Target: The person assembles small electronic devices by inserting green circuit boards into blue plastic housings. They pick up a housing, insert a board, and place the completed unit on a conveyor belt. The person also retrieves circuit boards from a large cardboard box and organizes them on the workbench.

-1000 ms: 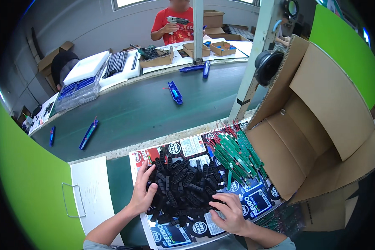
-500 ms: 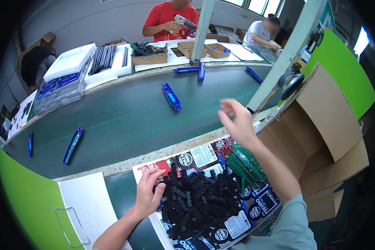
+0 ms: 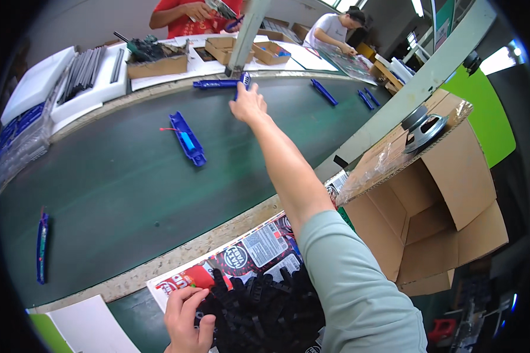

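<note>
My right hand (image 3: 250,107) reaches over the green conveyor belt (image 3: 118,176) to its far side. Its thumb and fingers close around the lower part of a blue plastic casing (image 3: 244,81), whose upper end shows beyond them. Against it lies a second blue casing (image 3: 213,85). Nearer to me on the belt is an open blue casing (image 3: 187,140) with a light blue piece inside and a red wire. My left hand (image 3: 188,322) hovers, fingers bent and apart from the thumb, at the left edge of a heap of small black plastic parts (image 3: 262,312); it appears to hold nothing.
A cardboard box (image 3: 388,235) gapes open on the right, with a round speaker (image 3: 424,132) at its rim and a slanting metal post (image 3: 406,97) beside it. More blue casings (image 3: 324,92) lie farther along the belt. Two people sit across it, behind shallow cardboard trays (image 3: 271,53).
My right hand has moved forward over the belt to the upright-lying blue casing. The view has shifted right, and the casings on the belt appear farther left. My left hand stays by the black parts.
</note>
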`<control>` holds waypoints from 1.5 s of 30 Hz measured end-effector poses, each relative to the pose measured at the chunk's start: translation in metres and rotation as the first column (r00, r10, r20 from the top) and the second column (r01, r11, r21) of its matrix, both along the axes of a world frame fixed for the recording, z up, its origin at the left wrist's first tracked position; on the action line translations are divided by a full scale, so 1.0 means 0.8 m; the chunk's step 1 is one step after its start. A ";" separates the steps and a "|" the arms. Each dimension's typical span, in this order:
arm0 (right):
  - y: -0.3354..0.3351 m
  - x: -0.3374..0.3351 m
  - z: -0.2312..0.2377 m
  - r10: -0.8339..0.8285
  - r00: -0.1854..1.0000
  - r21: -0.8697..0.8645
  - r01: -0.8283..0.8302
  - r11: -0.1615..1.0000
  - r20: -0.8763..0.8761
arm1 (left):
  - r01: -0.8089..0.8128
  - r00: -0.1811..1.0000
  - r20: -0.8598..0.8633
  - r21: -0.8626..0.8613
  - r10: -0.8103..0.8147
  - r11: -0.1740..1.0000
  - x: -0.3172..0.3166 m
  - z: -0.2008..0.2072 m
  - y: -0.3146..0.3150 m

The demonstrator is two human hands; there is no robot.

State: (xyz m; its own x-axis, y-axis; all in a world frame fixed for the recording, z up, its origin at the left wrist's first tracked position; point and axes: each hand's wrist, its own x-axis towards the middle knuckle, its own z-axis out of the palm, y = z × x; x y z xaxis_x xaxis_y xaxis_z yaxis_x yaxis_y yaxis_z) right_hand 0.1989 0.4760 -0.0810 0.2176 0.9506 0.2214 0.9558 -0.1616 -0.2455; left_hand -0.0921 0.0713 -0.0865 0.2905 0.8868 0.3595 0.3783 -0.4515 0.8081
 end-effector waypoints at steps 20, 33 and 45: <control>-0.002 -0.032 0.003 0.005 1.000 0.067 -0.006 0.998 0.011 | -0.050 0.999 0.009 0.041 0.049 0.998 0.002 0.002 -0.004; -0.057 -0.053 0.020 0.253 0.904 0.045 -0.285 0.957 0.346 | -0.026 0.999 0.034 -0.005 0.026 1.000 -0.002 -0.021 -0.009; -0.285 -0.005 0.137 0.652 0.688 -0.262 -0.597 0.758 0.317 | -0.042 0.998 0.042 0.024 0.041 0.999 0.001 -0.011 -0.010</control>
State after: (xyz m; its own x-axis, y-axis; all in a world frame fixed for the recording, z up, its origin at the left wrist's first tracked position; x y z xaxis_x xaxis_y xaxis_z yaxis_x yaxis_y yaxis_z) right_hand 0.1950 0.2482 0.0290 -0.5090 0.8605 0.0215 0.8556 0.5031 0.1219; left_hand -0.0915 0.0636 -0.0949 0.2376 0.8884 0.3928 0.3635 -0.4563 0.8122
